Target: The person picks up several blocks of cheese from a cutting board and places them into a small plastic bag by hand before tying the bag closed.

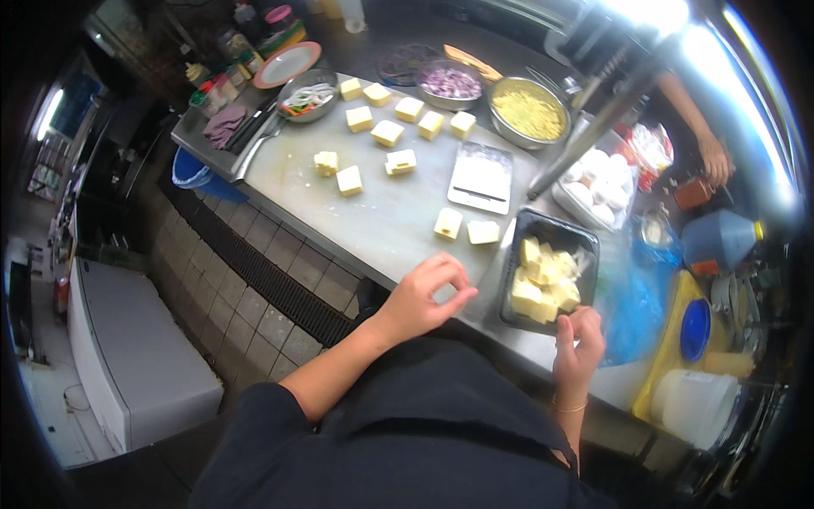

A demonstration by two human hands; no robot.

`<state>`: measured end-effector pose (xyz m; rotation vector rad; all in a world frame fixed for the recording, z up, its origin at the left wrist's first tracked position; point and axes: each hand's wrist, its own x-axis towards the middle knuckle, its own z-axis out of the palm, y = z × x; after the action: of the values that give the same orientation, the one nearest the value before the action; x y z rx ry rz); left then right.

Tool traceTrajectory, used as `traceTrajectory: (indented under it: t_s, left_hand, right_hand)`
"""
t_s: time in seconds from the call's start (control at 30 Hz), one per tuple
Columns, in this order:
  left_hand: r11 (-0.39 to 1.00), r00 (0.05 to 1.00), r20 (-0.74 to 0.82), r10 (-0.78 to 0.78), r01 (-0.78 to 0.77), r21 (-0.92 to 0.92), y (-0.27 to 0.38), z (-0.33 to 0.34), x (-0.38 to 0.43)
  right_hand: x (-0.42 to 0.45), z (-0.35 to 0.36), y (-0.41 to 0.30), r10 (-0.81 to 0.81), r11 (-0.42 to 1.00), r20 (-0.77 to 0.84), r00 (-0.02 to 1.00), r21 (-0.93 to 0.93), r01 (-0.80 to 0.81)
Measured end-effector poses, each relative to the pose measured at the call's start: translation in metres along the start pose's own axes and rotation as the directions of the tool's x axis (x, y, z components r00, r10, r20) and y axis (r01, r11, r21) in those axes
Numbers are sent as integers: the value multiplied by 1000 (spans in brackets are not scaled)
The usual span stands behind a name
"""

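My right hand (580,347) is at the near edge of a black plastic tray (507,280), its thumb raised; whether it grips the rim I cannot tell. Pale yellow blocks, possibly butter (540,280), are piled in that tray. Left of it, my left hand (427,296) hovers by the counter's near edge with fingers curled and nothing visible in it. Two more blocks (448,224) lie just beyond. A white kitchen scale (481,178) stands behind them, no block on it. Several similar blocks (387,133) are spread over the metal counter (286,184).
Bowls of chopped red onion (451,84), yellow crumbly food (529,109) and sliced vegetables (308,95) line the back. Eggs (598,175) fill a white container beside a metal post (591,133). Another person's hand (715,159) is at the upper right. A blue bin (197,175) stands below the counter's left end.
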<state>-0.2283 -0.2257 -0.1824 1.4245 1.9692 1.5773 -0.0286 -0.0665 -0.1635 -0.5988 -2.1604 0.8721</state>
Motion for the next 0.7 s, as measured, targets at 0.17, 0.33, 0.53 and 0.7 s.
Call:
traceTrajectory:
  t_s: [0.17, 0.33, 0.53, 0.7]
  left_hand:
    - [950, 976, -147, -159, 111, -294, -12, -82, 6]
    - [453, 950, 126, 286, -18, -891, 69, -194, 54]
    - [335, 635, 385, 670, 203, -920, 94, -259, 90]
    - [296, 504, 452, 736, 360, -885, 91, -262, 113]
  right_hand:
    - [11, 60, -40, 166, 930, 194, 967, 296, -219]
    - [31, 141, -89, 158, 911, 269, 950, 331, -245]
    - [57, 214, -141, 62, 929, 452, 890, 299, -216]
    - [61, 232, -155, 71, 937, 371, 926, 294, -190]
